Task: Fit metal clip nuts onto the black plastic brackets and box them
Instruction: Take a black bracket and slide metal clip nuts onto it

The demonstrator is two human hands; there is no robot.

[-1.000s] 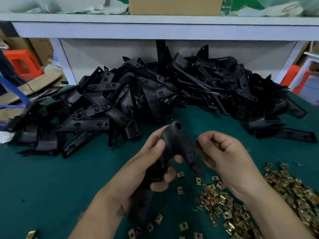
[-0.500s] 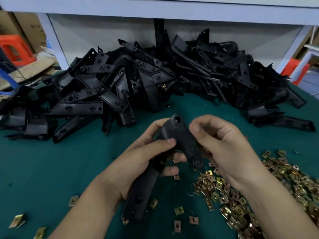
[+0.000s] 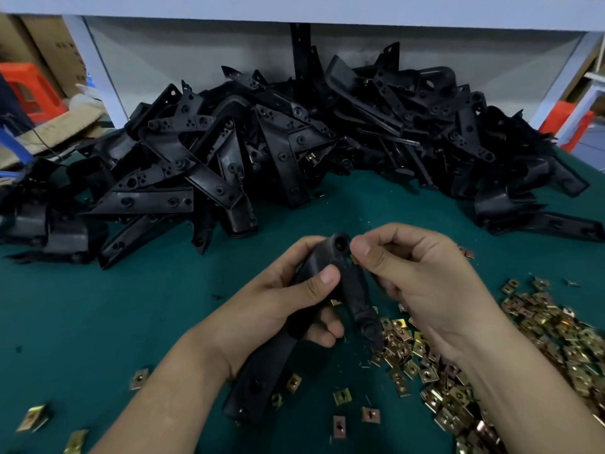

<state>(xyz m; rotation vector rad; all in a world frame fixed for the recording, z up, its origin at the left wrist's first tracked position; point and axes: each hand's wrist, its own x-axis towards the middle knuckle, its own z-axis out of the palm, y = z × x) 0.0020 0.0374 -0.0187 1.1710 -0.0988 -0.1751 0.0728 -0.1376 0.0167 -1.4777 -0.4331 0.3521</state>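
Early stage: left hand (image 3: pixel 281 299) fingers gripped one bracket (image 3: pixel 352 290), right hand (image 3: pixel 415 283) fingers pinched what looked like a clip nut (image 3: pixel 355 259) at the bracket's top hole, the bracket pile (image 3: pixel 294 142) behind it was unfitted, and no box was in view.

Green tbl (image 3: pixel 98 322): bracket pile (image 3: pixel 294 142), clip nuts (image 3: pixel 540 332)

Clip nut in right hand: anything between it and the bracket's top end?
Nothing visible. The right hand pinches the clip nut against the top end of the bracket, gripped by the left hand; the thumb hides most of it.
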